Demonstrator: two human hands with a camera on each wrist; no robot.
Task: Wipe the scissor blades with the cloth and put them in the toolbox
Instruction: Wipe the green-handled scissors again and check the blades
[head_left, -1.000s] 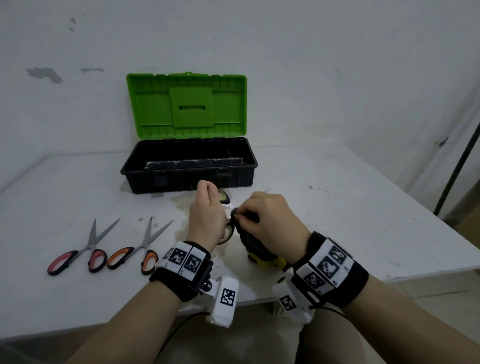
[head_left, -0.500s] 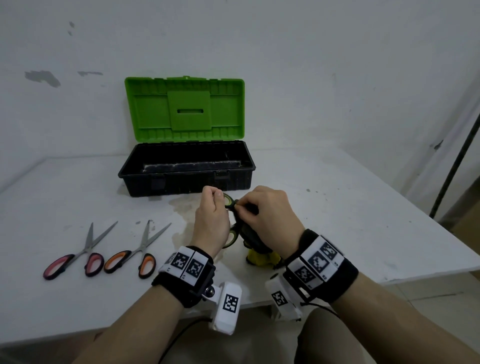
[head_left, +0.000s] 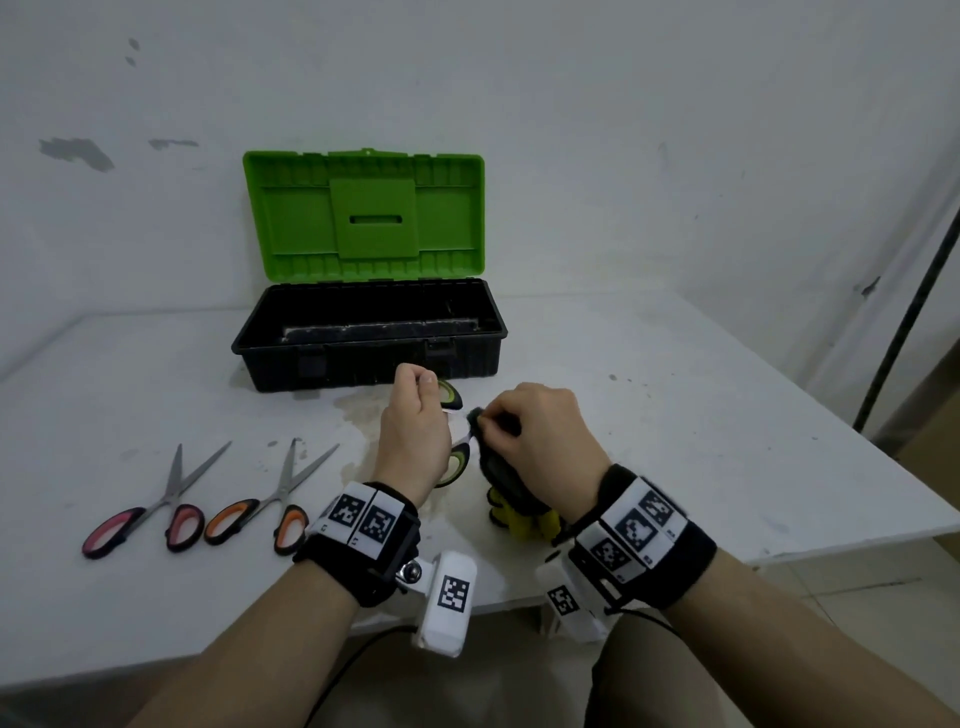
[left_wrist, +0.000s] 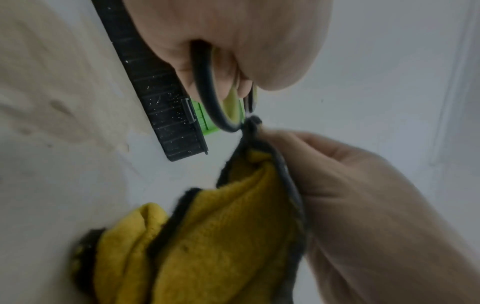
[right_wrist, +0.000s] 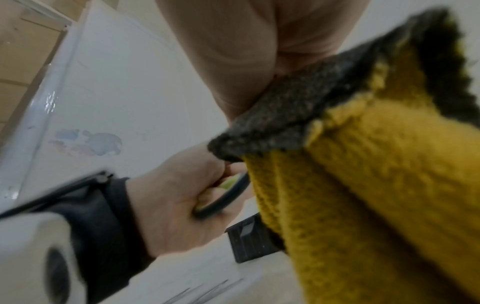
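Note:
My left hand (head_left: 415, 421) grips the green-handled scissors (head_left: 458, 462) by their handle loops (left_wrist: 215, 107), just in front of the toolbox. My right hand (head_left: 540, 431) pinches the grey and yellow cloth (head_left: 511, 488) around the blades close to the handles; the blades are hidden inside the cloth (left_wrist: 228, 236). The cloth (right_wrist: 363, 164) hangs down from my right fingers to the table. The black toolbox (head_left: 369, 332) stands open at the back with its green lid (head_left: 363, 218) raised.
Two more pairs of scissors lie at the left on the white table (head_left: 675, 415): pink-handled ones (head_left: 150, 514) and orange-handled ones (head_left: 265, 512), blades pointing away. The table's front edge runs under my wrists. A dark pole (head_left: 904, 322) leans at the right.
Both hands have stayed in front of the toolbox. My right hand with the cloth has slid along the blades and now sits close to the handles.

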